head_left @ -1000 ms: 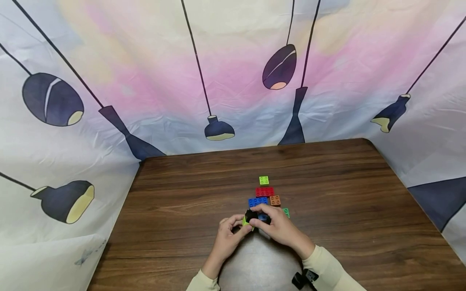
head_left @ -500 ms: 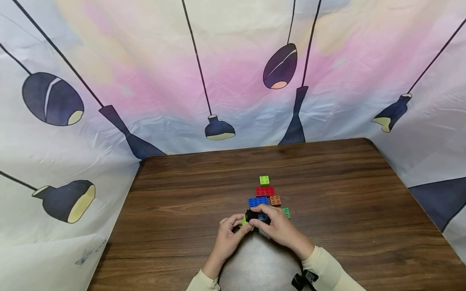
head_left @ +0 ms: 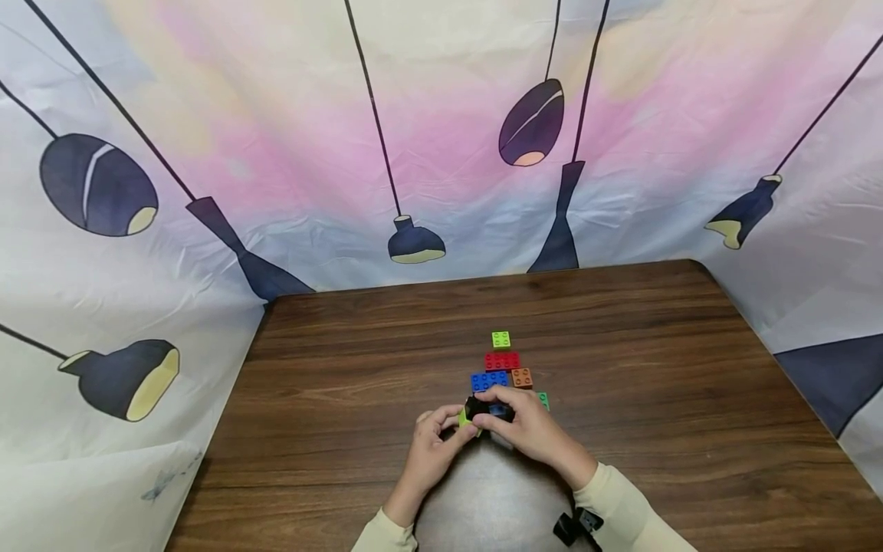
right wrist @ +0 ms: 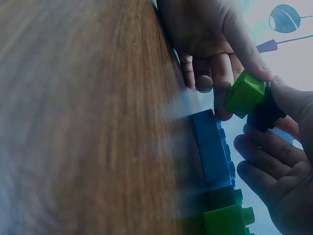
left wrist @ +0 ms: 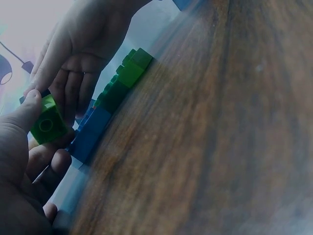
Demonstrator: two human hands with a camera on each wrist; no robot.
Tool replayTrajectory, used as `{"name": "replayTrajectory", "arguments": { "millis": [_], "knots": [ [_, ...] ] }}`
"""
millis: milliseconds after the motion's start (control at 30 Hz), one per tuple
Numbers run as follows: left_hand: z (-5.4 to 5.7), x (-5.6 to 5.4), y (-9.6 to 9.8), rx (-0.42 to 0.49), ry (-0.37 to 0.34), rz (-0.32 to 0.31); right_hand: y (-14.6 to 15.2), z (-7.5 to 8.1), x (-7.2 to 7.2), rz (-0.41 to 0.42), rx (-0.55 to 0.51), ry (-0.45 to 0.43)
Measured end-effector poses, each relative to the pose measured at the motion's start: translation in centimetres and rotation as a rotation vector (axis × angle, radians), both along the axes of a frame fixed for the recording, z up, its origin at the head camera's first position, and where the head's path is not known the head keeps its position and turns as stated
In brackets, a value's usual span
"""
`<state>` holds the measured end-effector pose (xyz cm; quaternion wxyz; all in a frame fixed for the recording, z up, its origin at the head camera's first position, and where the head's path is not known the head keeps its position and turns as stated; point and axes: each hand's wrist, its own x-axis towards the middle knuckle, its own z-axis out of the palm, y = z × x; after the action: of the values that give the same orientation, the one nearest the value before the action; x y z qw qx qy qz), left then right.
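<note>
My left hand (head_left: 433,452) pinches a lime-green toy building brick (right wrist: 246,94) between thumb and fingers. In the right wrist view a black brick (right wrist: 265,111) sits against it, pinched by my right hand (head_left: 531,429). The two bricks touch; whether their studs are engaged cannot be told. The left wrist view shows the hollow underside of the lime-green brick facing the camera. Just below both hands, a blue brick (left wrist: 90,134) lies on the table beside dark green and lighter green bricks (left wrist: 131,73). In the head view my right hand covers part of this group.
Beyond the hands on the wooden table (head_left: 359,360) lie another blue brick (head_left: 488,381), an orange brick (head_left: 521,378), a red brick (head_left: 501,361) and a lime-green brick (head_left: 500,340). A green brick (head_left: 543,400) shows beside my right hand. A printed cloth (head_left: 469,192) hangs behind the table.
</note>
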<state>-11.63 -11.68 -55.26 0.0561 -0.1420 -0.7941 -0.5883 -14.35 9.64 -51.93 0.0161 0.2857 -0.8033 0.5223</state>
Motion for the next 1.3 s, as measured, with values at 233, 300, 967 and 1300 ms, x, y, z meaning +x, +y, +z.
{"name": "replayTrajectory", "arguments": {
  "millis": [233, 300, 967, 1300],
  "knots": [
    [0.1, -0.04, -0.01, 0.0, 0.036, -0.004, 0.02, 0.1, 0.04, -0.009, -0.021, -0.019],
    [0.12, -0.03, -0.01, 0.001, 0.035, -0.001, 0.02, 0.09, 0.08, -0.013, -0.035, -0.041],
    [0.17, 0.14, 0.25, 0.063, 0.026, 0.007, -0.19, -0.45, -0.01, 0.005, -0.161, -0.133],
    [0.26, 0.13, 0.2, 0.077, 0.011, -0.007, -0.06, 0.05, -0.11, 0.029, -0.138, -0.171]
  ]
}}
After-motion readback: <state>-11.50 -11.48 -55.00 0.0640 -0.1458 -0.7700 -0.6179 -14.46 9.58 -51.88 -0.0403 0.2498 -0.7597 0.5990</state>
